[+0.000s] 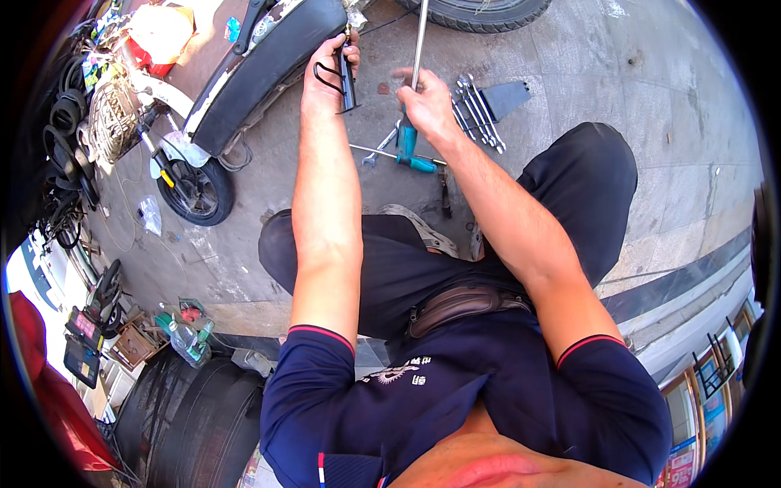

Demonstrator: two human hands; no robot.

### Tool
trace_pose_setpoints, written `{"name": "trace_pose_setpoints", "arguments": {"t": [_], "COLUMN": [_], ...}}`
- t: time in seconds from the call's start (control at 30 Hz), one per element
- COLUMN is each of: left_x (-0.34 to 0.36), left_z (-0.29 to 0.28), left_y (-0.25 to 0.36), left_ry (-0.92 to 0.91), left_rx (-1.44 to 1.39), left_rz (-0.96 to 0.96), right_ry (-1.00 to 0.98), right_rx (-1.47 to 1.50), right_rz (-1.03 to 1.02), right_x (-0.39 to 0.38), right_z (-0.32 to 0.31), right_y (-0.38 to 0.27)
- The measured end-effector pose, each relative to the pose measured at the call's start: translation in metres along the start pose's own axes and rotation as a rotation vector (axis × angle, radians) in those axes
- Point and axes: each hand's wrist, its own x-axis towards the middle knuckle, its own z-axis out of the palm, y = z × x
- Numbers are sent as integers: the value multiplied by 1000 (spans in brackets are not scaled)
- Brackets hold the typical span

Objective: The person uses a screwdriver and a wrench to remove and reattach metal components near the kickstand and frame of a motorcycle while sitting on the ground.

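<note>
My left hand [327, 77] grips a black metal bracket [346, 77] with a black loop at its side, beside the long black seat [264, 69] of a scooter. My right hand [423, 102] is closed around a long silver rod [420, 41], its fingertips slightly blurred. Just below that hand a teal tool handle [407, 142] lies near the ground, with another teal handle [421, 165] across its foot. A wrench [377, 154] lies beside them. Several silver wrenches [480, 114] are laid out to the right, beside a grey flat plate [506, 98].
A tire [476, 20] is at the top. The scooter's front wheel [195, 199] and a pile of cables and parts [69, 122] are at left. A plastic bottle [187, 346] and large black tires [179, 415] sit at lower left. Paved floor [675, 163] extends rightward.
</note>
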Motion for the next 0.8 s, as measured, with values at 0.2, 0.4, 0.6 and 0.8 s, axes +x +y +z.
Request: {"name": "trace_pose_setpoints", "arguments": {"t": [0.2,0.4,0.6,0.8], "left_x": [3,1,-1,-9], "left_z": [8,5,4,12], "left_y": [-5,-6,-8,-8], "left_ry": [62,76,77,47], "left_rx": [280,197,171,187], "left_rz": [27,60,100,65], "right_ry": [18,-320,-413,-350], "right_rx": [32,160,189,177], "right_rz": [-155,84,32,35], "right_x": [103,131,131,139], "right_z": [45,44,42,41], "right_y": [-26,-29,-43,-37]}}
